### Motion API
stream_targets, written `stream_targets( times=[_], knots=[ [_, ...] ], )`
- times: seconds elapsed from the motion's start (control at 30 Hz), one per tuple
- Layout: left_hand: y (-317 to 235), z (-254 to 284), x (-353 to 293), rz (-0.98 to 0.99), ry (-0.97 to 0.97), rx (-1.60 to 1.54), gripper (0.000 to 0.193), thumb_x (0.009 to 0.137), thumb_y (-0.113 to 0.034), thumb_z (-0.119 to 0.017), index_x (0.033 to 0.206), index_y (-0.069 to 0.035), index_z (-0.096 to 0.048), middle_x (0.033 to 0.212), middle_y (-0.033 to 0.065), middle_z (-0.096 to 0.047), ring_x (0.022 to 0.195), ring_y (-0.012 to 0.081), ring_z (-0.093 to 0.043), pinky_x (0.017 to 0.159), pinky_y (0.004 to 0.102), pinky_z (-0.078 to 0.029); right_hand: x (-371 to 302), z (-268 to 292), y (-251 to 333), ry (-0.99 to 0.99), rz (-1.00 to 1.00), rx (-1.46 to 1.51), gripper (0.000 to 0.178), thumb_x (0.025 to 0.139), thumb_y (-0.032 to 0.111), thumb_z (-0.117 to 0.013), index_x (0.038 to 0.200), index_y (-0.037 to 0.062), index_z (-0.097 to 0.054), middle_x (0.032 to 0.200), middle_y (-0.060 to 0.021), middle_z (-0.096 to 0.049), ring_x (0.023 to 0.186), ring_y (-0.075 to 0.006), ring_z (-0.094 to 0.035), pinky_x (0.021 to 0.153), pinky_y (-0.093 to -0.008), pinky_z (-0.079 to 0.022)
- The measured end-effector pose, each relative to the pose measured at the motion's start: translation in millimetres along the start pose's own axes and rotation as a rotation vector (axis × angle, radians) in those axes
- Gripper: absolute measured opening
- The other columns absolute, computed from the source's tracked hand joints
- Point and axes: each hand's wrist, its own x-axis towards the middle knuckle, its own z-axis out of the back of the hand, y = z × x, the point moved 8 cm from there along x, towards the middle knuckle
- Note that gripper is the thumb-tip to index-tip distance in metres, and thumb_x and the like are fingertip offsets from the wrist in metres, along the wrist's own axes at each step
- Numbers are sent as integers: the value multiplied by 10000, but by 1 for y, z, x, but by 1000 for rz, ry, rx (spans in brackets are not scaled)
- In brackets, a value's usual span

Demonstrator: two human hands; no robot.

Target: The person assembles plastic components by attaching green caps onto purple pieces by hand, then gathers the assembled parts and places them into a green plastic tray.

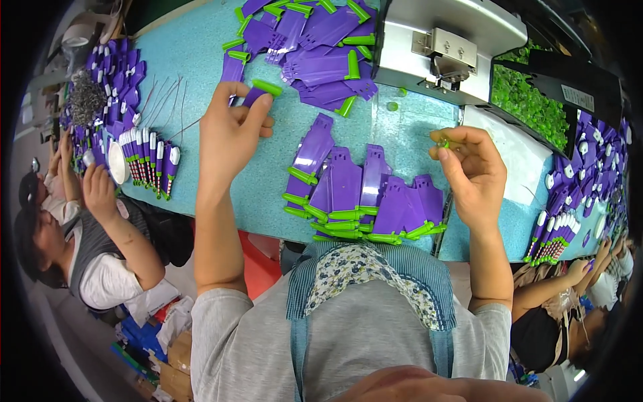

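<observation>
My left hand (pixel 230 130) is closed on a purple plastic piece with a green tube-like end (pixel 267 86), held near the far pile. My right hand (pixel 474 171) pinches a small greenish translucent part (pixel 443 143) between thumb and fingertips; its exact kind is too small to tell. Between my hands, close to my body, lies a group of flat purple pieces (pixel 340 177) with their green ends turned toward me. A larger heap of the same purple pieces (pixel 318 67) spreads at the far middle of the table.
A metal press-like machine (pixel 445 50) stands at the far right, beside a black bin of small green parts (pixel 529 100). Two small green parts (pixel 392 106) lie near its base. Assembled purple-and-white items (pixel 151 157) stand at left. Co-workers (pixel 87 248) sit on both sides.
</observation>
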Motion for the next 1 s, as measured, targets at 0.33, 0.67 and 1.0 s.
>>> stream_targets(
  times=[0.33, 0.67, 1.0],
  knots=[
    [-61, -69, -79, -206, 281, -899, 501, 926, 12, -576, 1347, -26, -307, 961, 150, -660, 748, 150, -646, 659, 247, -521, -23, -16, 35, 25, 332, -45, 255, 791, -82, -689, 1032, -30, -624, 966, -127, -661, 814, -177, -650, 715, -281, -549],
    [-79, -127, -94, 89, 724, -986, 608, 876, -75, -691, 1368, 31, -351, 900, 58, -645, 685, 80, -574, 600, 216, -473, -35, -14, 53, -83, 553, -283, 305, 717, -53, -750, 994, -25, -626, 911, -131, -694, 767, -245, -650, 655, -317, -513],
    [-88, -136, -92, 80, 691, -933, 238, 1027, -190, -433, 1156, 1, -490, 1007, 86, -636, 726, 76, -544, 662, 221, -462, -6, 66, 32, -313, 433, -927, 140, 771, 10, -694, 903, 16, -650, 945, -90, -666, 858, -257, -580, 755, -329, -458]
  ],
)
